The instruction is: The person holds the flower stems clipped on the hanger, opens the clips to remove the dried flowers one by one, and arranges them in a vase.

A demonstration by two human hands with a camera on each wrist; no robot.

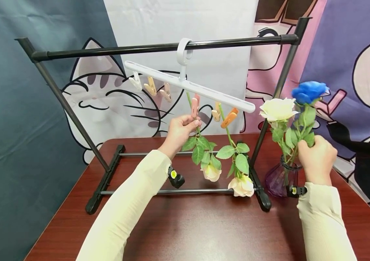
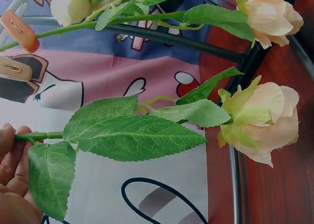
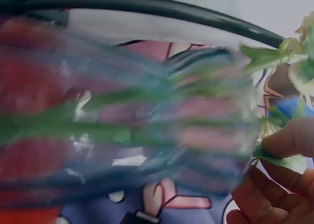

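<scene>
My left hand (image 1: pixel 181 130) pinches the green stem of a pale peach rose (image 2: pixel 265 118) hanging head down, just below the pink clothespin (image 1: pixel 195 105) at its stem end. A second peach rose (image 1: pixel 242 185) hangs beside it from an orange clothespin (image 1: pixel 229 117). On the right, my right hand (image 1: pixel 318 159) grips the stem of a blue rose (image 1: pixel 309 92) above the purple glass vase (image 1: pixel 274 180). A white rose (image 1: pixel 278 109) leans out of the same vase. The right wrist view is blurred; it shows stems inside the clear glass and my fingers (image 3: pixel 289 140) at the leaves.
A white hanger (image 1: pixel 185 84) hangs tilted from the black rack's top bar (image 1: pixel 139 49). Several other clothespins, such as a white one (image 1: pixel 135 81) and a yellow one (image 1: pixel 150 86), dangle from it. The rack's feet (image 1: pixel 105 181) stand on the reddish-brown table (image 1: pixel 204 232).
</scene>
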